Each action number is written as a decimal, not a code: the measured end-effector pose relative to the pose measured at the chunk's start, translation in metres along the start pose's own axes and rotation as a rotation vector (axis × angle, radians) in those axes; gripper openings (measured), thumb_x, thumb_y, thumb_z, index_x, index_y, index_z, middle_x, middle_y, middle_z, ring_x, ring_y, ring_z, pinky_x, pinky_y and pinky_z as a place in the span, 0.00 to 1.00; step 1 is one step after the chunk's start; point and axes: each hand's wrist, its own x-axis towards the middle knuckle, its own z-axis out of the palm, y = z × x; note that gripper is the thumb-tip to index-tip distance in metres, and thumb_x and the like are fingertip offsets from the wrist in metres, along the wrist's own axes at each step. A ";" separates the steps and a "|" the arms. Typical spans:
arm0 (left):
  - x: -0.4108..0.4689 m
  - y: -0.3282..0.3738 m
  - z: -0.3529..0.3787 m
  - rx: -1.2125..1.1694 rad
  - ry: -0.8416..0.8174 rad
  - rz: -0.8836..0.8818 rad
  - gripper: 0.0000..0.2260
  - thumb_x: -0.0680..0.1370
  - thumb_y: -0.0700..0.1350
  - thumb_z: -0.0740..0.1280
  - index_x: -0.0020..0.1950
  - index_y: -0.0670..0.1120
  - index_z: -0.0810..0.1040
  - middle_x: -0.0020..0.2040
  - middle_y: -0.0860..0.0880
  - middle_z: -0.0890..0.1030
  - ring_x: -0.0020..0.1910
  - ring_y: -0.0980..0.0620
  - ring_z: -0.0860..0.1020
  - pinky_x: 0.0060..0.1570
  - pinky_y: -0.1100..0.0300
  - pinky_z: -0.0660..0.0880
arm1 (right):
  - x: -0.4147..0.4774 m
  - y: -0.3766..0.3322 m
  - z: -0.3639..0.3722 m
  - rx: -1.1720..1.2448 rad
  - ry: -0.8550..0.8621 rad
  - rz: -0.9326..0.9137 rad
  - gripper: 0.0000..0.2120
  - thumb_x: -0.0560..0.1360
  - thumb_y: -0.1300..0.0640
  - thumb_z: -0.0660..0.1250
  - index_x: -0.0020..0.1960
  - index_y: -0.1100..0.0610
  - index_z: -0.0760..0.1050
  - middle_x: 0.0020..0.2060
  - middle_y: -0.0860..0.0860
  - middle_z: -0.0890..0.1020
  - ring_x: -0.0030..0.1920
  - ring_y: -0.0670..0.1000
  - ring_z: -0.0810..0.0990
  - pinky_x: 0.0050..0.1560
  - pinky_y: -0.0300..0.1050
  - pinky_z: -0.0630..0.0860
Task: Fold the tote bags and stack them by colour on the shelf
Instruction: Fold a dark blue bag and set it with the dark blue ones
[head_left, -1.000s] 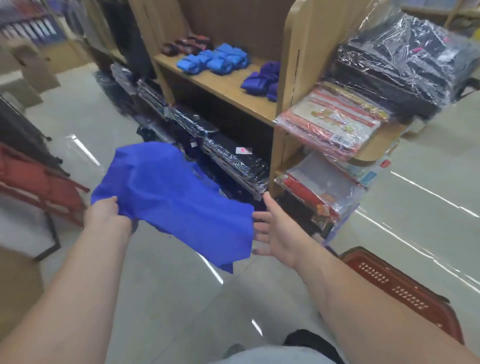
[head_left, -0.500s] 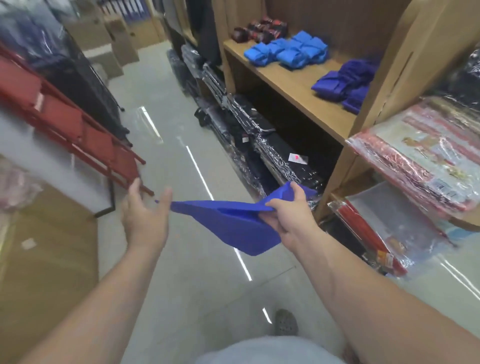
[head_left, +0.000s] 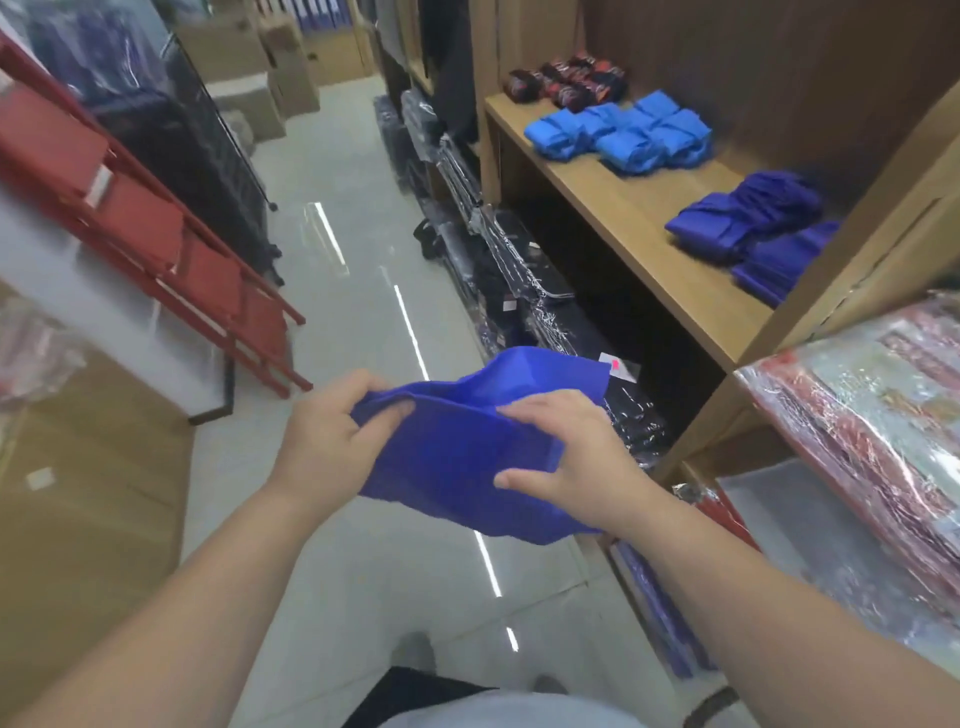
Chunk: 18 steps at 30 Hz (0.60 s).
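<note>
— Bag (head_left: 467, 457), where?
— Near centre, in mid-air over the floor (head_left: 353, 291), left of the shelf (head_left: 623, 223) and apart from it.
— Grip?
— Left hand (head_left: 332, 431) curled round the left edge, thumb on top. Right hand (head_left: 571, 457) pinching the right side between thumb and fingers.
— On the shelf?
— Far to near: patterned rolls (head_left: 566, 80), light blue stack (head_left: 623, 132), royal blue stack (head_left: 748, 218).
— Around?
— Wrapped packs (head_left: 519, 270) on the floor against the shelf, between bag and shelf. Red rack (head_left: 156, 234) left. Boxes (head_left: 260, 67) far.
</note>
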 end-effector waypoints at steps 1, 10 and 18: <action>0.008 -0.002 -0.001 -0.018 0.009 -0.013 0.07 0.77 0.41 0.72 0.41 0.50 0.80 0.37 0.55 0.81 0.39 0.57 0.78 0.39 0.64 0.73 | 0.009 0.011 0.001 -0.107 0.020 -0.046 0.24 0.67 0.35 0.72 0.59 0.45 0.82 0.54 0.38 0.82 0.58 0.48 0.77 0.61 0.55 0.73; 0.093 -0.057 -0.012 -0.148 -0.047 -0.087 0.10 0.76 0.47 0.74 0.38 0.49 0.77 0.33 0.49 0.78 0.35 0.48 0.76 0.36 0.58 0.73 | 0.094 0.019 0.004 -0.186 0.046 -0.091 0.09 0.78 0.48 0.67 0.46 0.53 0.80 0.43 0.43 0.81 0.46 0.50 0.74 0.51 0.45 0.70; 0.178 -0.112 -0.035 -0.224 -0.159 -0.161 0.13 0.79 0.44 0.72 0.36 0.45 0.73 0.30 0.50 0.75 0.30 0.51 0.72 0.34 0.55 0.69 | 0.145 0.006 0.015 -0.168 0.228 0.258 0.19 0.78 0.40 0.61 0.60 0.50 0.77 0.53 0.42 0.80 0.55 0.44 0.74 0.59 0.43 0.71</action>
